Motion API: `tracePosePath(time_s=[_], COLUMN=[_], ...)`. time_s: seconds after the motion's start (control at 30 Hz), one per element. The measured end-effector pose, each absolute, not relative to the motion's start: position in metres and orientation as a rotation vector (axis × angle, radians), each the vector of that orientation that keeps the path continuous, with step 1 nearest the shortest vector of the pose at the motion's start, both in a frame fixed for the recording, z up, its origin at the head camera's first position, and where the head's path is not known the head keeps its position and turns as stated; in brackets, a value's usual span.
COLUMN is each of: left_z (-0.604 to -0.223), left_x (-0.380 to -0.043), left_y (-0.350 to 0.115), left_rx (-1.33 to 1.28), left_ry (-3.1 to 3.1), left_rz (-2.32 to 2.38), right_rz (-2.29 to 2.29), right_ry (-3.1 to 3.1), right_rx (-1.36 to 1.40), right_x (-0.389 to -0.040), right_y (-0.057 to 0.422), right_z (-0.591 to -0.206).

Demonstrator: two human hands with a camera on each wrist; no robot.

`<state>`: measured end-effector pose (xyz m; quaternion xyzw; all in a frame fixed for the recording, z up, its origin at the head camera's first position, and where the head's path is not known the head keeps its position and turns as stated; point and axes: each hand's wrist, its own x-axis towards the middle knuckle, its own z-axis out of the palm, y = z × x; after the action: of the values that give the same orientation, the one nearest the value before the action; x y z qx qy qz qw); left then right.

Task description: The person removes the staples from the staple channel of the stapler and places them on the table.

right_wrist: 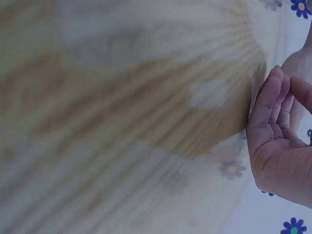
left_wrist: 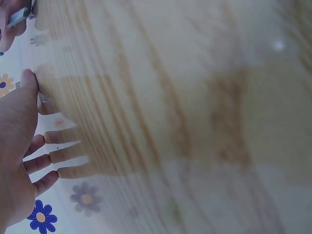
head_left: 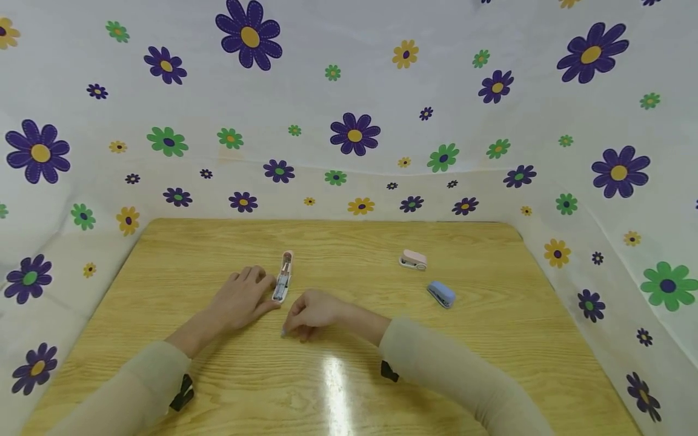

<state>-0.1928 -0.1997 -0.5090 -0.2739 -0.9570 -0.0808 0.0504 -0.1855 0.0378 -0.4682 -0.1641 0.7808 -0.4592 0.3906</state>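
Left of centre in the head view, the left hand, fingers spread, touches an opened stapler. The right hand pinches a grey strip, plain at upper left in the left wrist view; the right wrist's shows only its tip.

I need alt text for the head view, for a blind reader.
Left hand touches an opened stapler on a wooden table; right hand pinches a small greyish piece. Pink and blue staplers lie farther right.
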Motion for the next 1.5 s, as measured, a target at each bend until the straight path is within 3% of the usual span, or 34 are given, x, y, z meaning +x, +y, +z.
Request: tracePosePath(time_s=[0.67,1.17,1.5], left_z=[-0.512,-0.503,-0.474], left_x=[-0.194,-0.181,-0.168], left_y=[-0.199,-0.196,-0.145], left_rx=[-0.821,-0.787,-0.944], left_ry=[-2.921,-2.891,-2.716], left_rz=[-0.224,-0.333,-0.351], right_rz=[-1.167,-1.245,-1.086], right_ry=[2.100,2.251,2.635], right_rx=[-0.389,-0.625,-0.719], right_x=[-0.170,-0.178,-0.185], right_y=[0.038,0.114,0.183], right_z=[-0.470,-0.456,-0.438])
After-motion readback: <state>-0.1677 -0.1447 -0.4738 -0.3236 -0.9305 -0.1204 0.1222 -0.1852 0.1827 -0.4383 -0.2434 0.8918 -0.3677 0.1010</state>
